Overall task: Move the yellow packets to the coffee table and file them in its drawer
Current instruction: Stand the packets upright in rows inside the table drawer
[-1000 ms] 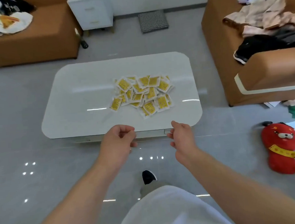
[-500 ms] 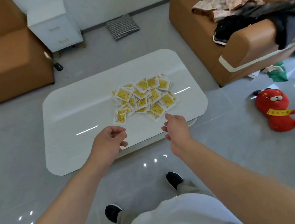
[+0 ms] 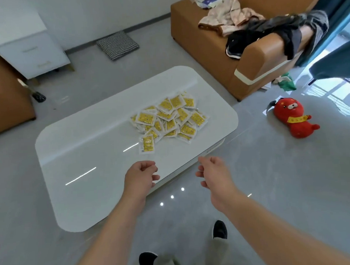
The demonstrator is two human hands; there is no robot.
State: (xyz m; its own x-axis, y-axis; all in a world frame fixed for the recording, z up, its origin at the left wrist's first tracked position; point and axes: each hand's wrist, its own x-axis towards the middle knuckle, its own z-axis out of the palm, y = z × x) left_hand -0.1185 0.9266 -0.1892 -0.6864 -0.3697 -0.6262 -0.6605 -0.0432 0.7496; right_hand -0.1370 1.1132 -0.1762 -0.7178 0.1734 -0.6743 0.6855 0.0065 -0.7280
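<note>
Left hand (image 3: 141,177) hovers over the near edge of the glossy white surface (image 3: 80,148), fingers loosely curled and holding nothing. Right hand (image 3: 213,173) hangs just off that same edge, above the floor, equally slack and empty. Both are near the yellow packets (image 3: 170,117) but touch none of them.

These packets lie in a loose, overlapping heap on the right half of the surface. One stray packet (image 3: 147,143) sits at the heap's near-left fringe, closest to the left hand.

They look like small flat sachets with pale sealed borders. I judge them light, thin and pliable, and probably slick against each other and against the shiny top. A pinch on a single sealed border should lift one cleanly. For a batch, it would likely work better to sweep the heap together with both hands and squeeze the stack across its flat faces, since a loose handful would tend to fan out and slip. They seem unlikely to break, though hard squeezing could crease them.

Where the drawer sits I cannot tell from this angle.
</note>
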